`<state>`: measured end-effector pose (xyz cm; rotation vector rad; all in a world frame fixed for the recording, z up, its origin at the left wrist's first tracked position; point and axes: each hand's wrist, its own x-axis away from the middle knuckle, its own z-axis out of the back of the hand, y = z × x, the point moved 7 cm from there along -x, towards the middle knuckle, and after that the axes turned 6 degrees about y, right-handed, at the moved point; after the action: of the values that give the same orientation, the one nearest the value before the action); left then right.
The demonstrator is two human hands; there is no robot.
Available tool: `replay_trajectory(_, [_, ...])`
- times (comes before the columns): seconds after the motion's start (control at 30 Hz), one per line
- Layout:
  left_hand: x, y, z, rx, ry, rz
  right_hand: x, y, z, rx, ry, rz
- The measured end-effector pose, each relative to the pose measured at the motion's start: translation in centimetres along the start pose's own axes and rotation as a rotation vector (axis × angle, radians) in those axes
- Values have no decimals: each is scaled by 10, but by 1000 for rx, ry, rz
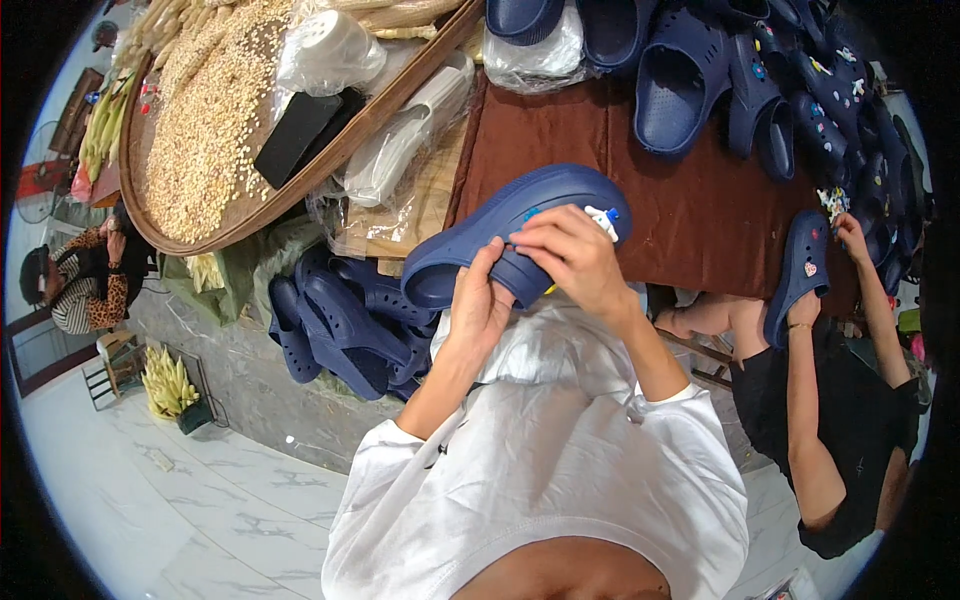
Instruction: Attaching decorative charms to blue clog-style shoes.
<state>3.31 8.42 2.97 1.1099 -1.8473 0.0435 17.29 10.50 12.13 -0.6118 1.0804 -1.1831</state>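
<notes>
A navy blue foam clog (470, 222) is held up in front of my chest, its rounded toe to the right and its heel opening to the left. My left hand (484, 300) grips it from the near side, thumb against the upper and fingers under the strap area. My right hand (572, 250) bends over the upper with its fingertips pinched together against the clog; whatever is between them is hidden. Beside my right knuckles, a white and blue charm (606, 222) sits on the toe. A small light-blue charm (531, 214) shows just left of those fingers.
Navy clogs (683, 85) line the brown cloth-covered table (545, 130); more clogs (340, 320) are piled at the left. A woven tray (285, 215) holds kernels and a black phone-like slab (300, 140). At the right, a co-worker holds a clog (803, 265) and touches charms.
</notes>
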Motion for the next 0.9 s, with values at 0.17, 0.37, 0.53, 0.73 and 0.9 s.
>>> replay_trajectory(0.17, [-2,-6,3,71,-46,75,8,-10,-9,125,-27,173])
replay_trajectory(0.37, [4,-1,-6,-74,-60,-18,17,-3,-12,103,-3,156])
replay_trajectory(0.53, [1,1,0,-107,-32,1,15,-7,-5,71,32,37])
replay_trajectory(0.73, [7,8,-8,-193,-38,-63,21,-6,-3,171,79,67])
replay_trajectory(0.9, [3,4,0,-199,-35,-67,23,-12,-6,209,73,111])
